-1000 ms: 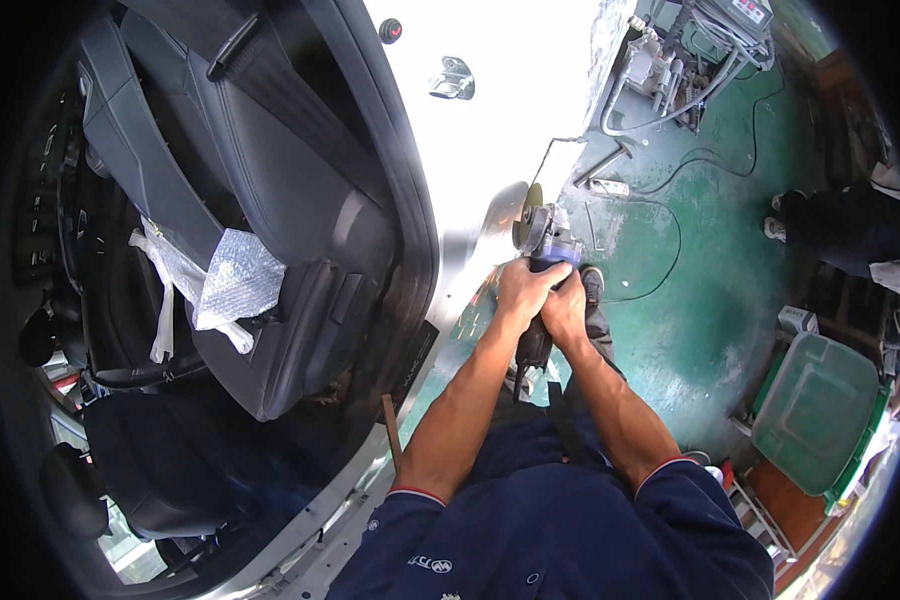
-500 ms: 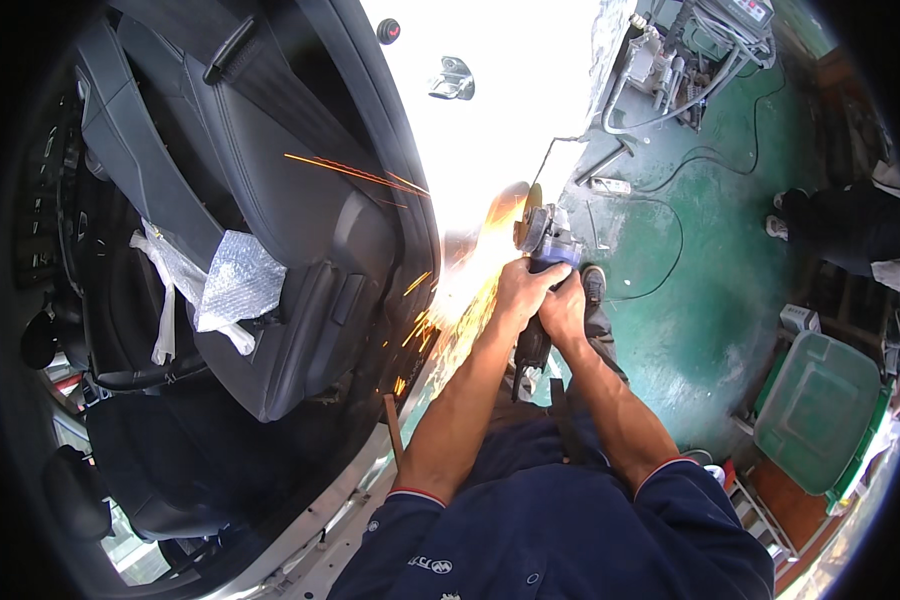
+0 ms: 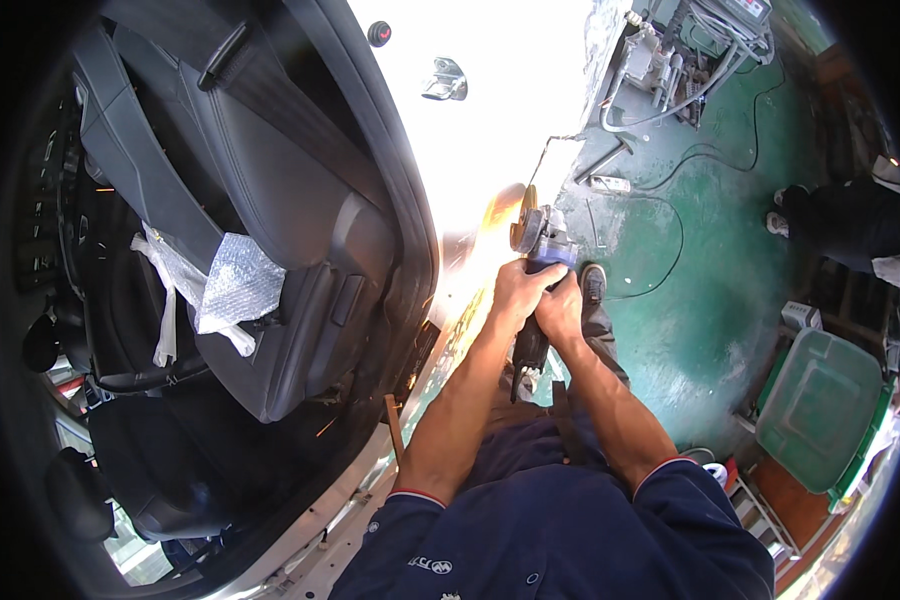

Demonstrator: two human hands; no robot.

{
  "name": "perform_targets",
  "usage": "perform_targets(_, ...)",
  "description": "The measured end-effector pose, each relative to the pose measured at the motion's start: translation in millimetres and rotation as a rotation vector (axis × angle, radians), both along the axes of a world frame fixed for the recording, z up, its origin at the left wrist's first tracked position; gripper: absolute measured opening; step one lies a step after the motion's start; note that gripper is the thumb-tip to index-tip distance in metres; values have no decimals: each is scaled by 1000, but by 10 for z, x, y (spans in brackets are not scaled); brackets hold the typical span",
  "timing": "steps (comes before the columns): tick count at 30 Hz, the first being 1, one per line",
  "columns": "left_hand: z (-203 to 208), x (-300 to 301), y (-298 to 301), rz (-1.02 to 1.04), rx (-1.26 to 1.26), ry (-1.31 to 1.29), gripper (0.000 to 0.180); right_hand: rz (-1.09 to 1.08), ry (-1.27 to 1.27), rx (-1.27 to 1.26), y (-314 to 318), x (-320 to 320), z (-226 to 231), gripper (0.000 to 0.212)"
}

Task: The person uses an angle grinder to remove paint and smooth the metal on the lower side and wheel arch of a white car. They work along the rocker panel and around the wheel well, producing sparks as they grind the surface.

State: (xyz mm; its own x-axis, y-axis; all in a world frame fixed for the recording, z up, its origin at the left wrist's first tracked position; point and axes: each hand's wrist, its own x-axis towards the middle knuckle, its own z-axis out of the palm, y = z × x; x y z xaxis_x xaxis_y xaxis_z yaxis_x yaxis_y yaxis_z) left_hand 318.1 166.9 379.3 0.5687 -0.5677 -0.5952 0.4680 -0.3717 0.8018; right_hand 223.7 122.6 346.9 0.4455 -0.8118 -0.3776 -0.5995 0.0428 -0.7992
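Note:
Both my hands are wrapped round an angle grinder point(image 3: 553, 252) with a blue and black body. My left hand point(image 3: 518, 288) grips its left side, and my right hand point(image 3: 561, 305) closes on it from the right, thumbs close together. The grinder's disc point(image 3: 523, 222) stands on edge against the lower part of a white car body panel point(image 3: 500, 110), where the metal glows in bright light. Orange sparks point(image 3: 470, 320) stream down and toward me from the disc. A dark cut line point(image 3: 547, 150) runs up the panel beyond the disc.
To the left, a black car seat point(image 3: 300, 220) carries bubble wrap point(image 3: 240, 283). A hammer point(image 3: 603, 160), a power strip point(image 3: 610, 184) and a cable point(image 3: 681, 240) lie on the green floor. Far right stand a person's legs point(image 3: 840, 225); a green-lidded bin point(image 3: 820, 400) is nearer.
The spark stream has thinned, and the long streaks across the seat are gone. The grinder has shifted very slightly left; both hands keep their hold.

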Motion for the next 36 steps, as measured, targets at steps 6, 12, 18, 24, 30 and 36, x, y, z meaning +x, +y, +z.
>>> perform_targets(6,-48,7,4,-16,35,-18,38,5,-6,-8,-1,4,17,60)
perform_targets(12,-36,2,14,-7,5,-6,37,13,24,-7,1,7,80,59)
perform_targets(18,8,5,6,7,-36,23,37,4,46,16,-4,22,103,55)
perform_targets(24,43,40,-13,-6,-47,31,38,3,50,-3,-14,43,130,58)
perform_targets(30,27,56,-11,0,-54,32,37,-7,47,7,13,41,118,57)
perform_targets(36,-27,64,-5,-6,-34,17,36,-13,37,-27,17,68,39,55)
